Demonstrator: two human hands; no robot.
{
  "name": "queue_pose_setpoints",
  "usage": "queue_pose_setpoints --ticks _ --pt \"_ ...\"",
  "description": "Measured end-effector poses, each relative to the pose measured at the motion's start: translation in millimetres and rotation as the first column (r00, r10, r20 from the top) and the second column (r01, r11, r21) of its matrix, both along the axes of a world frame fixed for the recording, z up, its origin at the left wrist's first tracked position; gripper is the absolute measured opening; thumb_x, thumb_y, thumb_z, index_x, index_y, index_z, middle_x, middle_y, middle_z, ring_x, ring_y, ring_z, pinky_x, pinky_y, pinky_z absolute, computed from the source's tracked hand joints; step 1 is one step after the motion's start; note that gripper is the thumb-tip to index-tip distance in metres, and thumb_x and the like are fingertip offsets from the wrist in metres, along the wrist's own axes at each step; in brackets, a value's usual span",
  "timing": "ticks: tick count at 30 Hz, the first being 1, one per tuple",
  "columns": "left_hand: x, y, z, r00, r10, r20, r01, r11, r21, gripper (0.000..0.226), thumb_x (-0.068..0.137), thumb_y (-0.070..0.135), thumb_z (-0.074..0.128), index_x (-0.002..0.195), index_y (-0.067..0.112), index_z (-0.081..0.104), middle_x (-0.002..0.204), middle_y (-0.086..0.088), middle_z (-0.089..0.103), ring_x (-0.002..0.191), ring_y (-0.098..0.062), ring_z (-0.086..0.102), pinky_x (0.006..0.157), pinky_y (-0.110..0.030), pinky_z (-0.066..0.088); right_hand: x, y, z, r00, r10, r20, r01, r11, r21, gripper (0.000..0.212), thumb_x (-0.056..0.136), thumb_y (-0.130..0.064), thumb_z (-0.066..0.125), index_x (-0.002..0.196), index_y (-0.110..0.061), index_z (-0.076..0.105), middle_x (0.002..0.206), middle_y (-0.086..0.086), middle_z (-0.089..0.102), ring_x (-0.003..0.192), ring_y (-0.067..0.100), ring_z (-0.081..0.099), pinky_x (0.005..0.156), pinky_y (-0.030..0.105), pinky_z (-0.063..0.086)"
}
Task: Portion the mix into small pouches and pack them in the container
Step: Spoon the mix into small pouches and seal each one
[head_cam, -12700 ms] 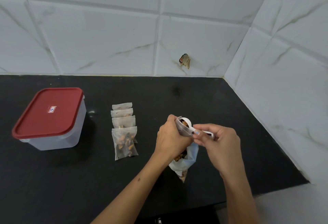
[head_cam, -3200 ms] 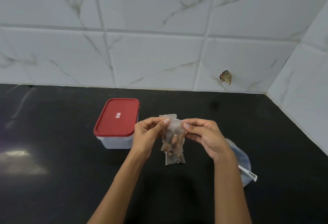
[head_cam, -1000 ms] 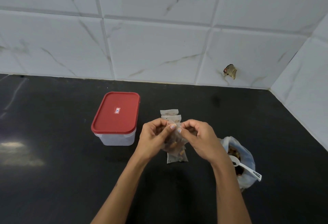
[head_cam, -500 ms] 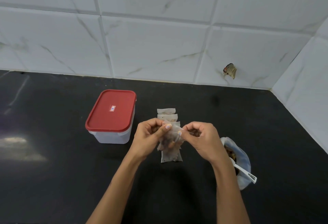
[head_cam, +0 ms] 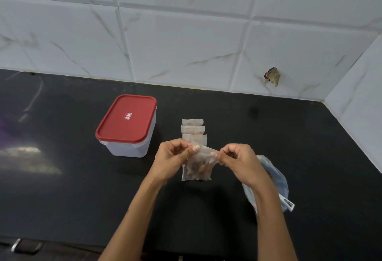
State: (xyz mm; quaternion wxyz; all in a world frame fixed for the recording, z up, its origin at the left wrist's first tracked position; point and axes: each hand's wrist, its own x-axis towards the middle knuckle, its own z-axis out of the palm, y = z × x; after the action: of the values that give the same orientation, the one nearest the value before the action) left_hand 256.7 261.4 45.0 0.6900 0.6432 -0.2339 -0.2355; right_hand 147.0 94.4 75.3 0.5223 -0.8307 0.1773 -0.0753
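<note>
A small clear pouch (head_cam: 198,163) of brown mix hangs between my hands above the black counter. My left hand (head_cam: 173,158) pinches its top left corner and my right hand (head_cam: 237,160) pinches its top right edge. Behind the held pouch lies a row of filled pouches (head_cam: 193,129), overlapping one another. The container (head_cam: 128,125), clear plastic with a red lid on it, stands to the left of the row. The big plastic bag of mix (head_cam: 276,180) sits behind my right wrist, with a white scoop's handle (head_cam: 287,203) sticking out of it.
The black counter (head_cam: 62,188) runs to a white marble-tiled wall at the back and on the right. A chipped hole (head_cam: 272,76) marks the back wall. The counter's front edge lies just below my forearms.
My hands have kept hold of the pouch's top and pulled slightly apart along it. The view has shifted a little. The container and the row of pouches have not moved.
</note>
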Motion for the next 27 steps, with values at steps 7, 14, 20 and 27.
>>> queue_pose_setpoints --ticks 7,14,20,27 --pt "-2 11 -12 0.970 -0.063 -0.237 0.083 0.993 0.078 0.021 0.076 0.021 0.069 0.086 0.002 0.068 0.078 -0.015 0.072 0.069 -0.022 0.071 0.059 -0.032 0.060 7 -2 -22 0.990 0.005 -0.138 0.004 0.998 0.065 0.033 0.078 -0.042 0.068 0.076 -0.009 0.068 0.069 0.004 0.069 0.068 0.011 0.063 0.067 0.024 0.052" --pt "-6 18 -31 0.939 0.008 -0.343 0.030 0.994 0.107 0.018 0.083 0.017 0.065 0.089 0.001 0.069 0.082 -0.017 0.070 0.074 -0.025 0.069 0.068 -0.039 0.061 14 4 -42 0.976 -0.093 -0.195 0.105 0.993 0.056 0.027 0.081 -0.038 0.073 0.078 -0.011 0.067 0.075 0.005 0.071 0.073 0.020 0.071 0.073 0.038 0.060" --pt "-7 18 -34 0.955 0.120 -0.270 -0.073 0.981 0.179 0.008 0.087 0.003 0.065 0.092 -0.001 0.069 0.083 -0.017 0.069 0.073 -0.020 0.070 0.067 -0.034 0.061 14 10 -43 0.967 -0.059 -0.248 0.086 0.991 0.100 0.023 0.075 -0.018 0.081 0.085 -0.006 0.064 0.080 0.008 0.070 0.075 0.020 0.071 0.069 0.033 0.061" --pt "-15 5 -43 0.962 0.274 -0.007 -0.257 0.909 0.328 0.034 0.076 0.003 0.078 0.103 0.018 0.061 0.087 -0.003 0.069 0.082 -0.020 0.069 0.075 -0.030 0.059 16 28 -47 0.956 -0.234 -0.178 0.198 0.960 -0.196 0.022 0.081 -0.023 0.074 0.099 -0.020 0.062 0.100 -0.005 0.065 0.081 0.010 0.065 0.080 0.030 0.054"
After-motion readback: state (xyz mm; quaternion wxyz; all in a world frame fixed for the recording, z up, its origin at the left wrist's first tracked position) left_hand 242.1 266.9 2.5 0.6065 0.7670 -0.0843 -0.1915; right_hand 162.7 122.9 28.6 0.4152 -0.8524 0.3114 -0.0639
